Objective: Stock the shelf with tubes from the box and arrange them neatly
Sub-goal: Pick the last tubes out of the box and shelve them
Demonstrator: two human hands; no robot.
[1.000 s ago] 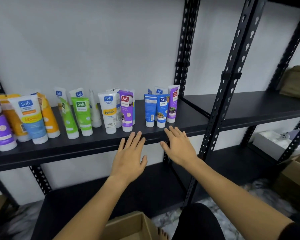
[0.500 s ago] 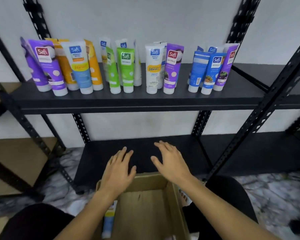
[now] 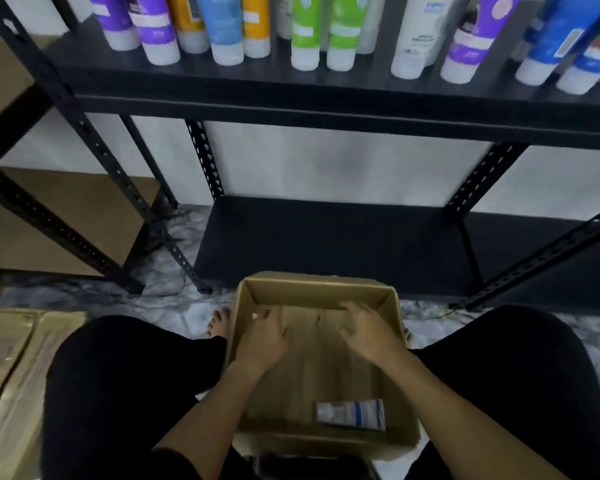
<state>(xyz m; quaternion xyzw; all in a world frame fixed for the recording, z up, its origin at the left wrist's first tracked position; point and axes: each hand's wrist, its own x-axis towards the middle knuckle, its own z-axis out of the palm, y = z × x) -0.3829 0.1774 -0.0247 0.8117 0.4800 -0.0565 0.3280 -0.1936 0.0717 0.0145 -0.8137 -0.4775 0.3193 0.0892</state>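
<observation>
At the lower centre of the frame, both hands are reaching into an open cardboard box between the person's knees. Left hand and right hand are hovering with fingers spread and relaxed, holding nothing. One white-and-blue tube is lying flat near the box's bottom right corner. Along the top edge, coloured tubes are standing cap-down on the black shelf.
</observation>
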